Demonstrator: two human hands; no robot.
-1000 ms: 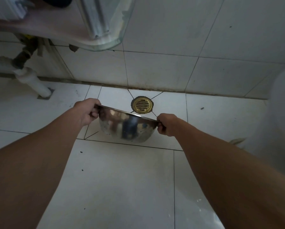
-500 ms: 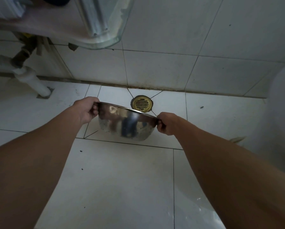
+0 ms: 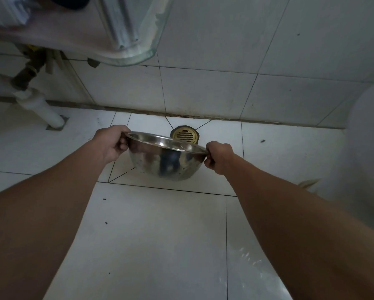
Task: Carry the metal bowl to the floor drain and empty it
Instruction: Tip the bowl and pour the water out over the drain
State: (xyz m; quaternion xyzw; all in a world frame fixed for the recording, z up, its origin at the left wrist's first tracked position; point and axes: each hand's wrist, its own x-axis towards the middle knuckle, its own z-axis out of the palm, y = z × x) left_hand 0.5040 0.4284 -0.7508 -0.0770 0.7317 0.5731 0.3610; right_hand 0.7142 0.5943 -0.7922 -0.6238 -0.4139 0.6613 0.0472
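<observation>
A shiny metal bowl [image 3: 166,163] hangs in the air above the white floor tiles, its mouth tipped slightly away from me. My left hand [image 3: 112,141] grips its left rim and my right hand [image 3: 218,156] grips its right rim. Just beyond the bowl's far rim lies the round brass floor drain [image 3: 185,135], set in the floor close to the wall; its near edge is hidden by the bowl. I cannot see what is inside the bowl.
A glass shelf edge [image 3: 138,50] juts out at upper left. Below it a white drain pipe [image 3: 40,107] enters the floor. A white rounded fixture [image 3: 368,148] fills the right side. A wet patch [image 3: 251,263] glistens on the near tile.
The bowl has tilted back a little, so a strip of its inner wall now shows. Both hands keep their grip and have barely shifted.
</observation>
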